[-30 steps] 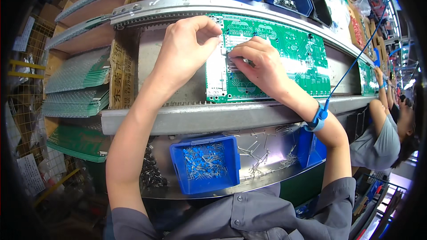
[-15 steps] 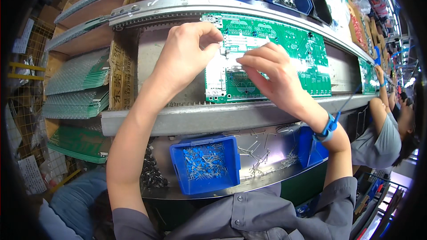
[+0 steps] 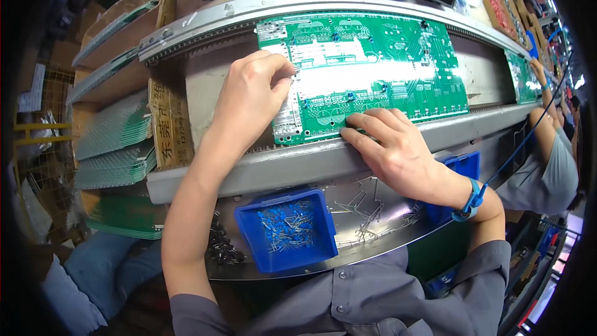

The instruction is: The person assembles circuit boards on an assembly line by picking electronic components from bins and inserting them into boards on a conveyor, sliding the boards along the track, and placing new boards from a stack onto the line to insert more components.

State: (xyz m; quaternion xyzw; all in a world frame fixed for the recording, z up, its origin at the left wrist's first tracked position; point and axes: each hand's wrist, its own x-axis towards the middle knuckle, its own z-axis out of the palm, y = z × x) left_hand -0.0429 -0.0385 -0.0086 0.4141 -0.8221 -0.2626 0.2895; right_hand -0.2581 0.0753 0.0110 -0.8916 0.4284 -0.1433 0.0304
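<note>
Head view: the left hand [image 3: 252,93] is curled at the left end of the green circuit board [image 3: 398,62], its thumb and index finger bent toward each other with their tips almost meeting; I cannot tell whether a small part is pinched there. The right hand [image 3: 395,158] lies palm down across the near rail [image 3: 292,165], its fingers [image 3: 367,142] loosely spread and the thumb tip slightly apart from the index tip, both at the board's near edge. Whether they press on the board or only hover just above it is unclear.

The board sits between the near rail and the far rail [image 3: 298,5], its long edges close along both. Beyond its left end, a bare stretch of the channel [image 3: 211,78] runs to a cardboard box [image 3: 168,118]; another gap opens past its right end, before a second green board [image 3: 523,78]. On the near side, the steel worktop [image 3: 357,255] carries a blue bin [image 3: 270,262] of blue-bodied leaded parts, with loose metal pins [image 3: 367,227] to its right and dark parts [image 3: 222,246] to its left.

The board's long axis runs left to right, along the rails; its silvery strip [image 3: 287,121] marks the short left end, on the left hand's side.
</note>
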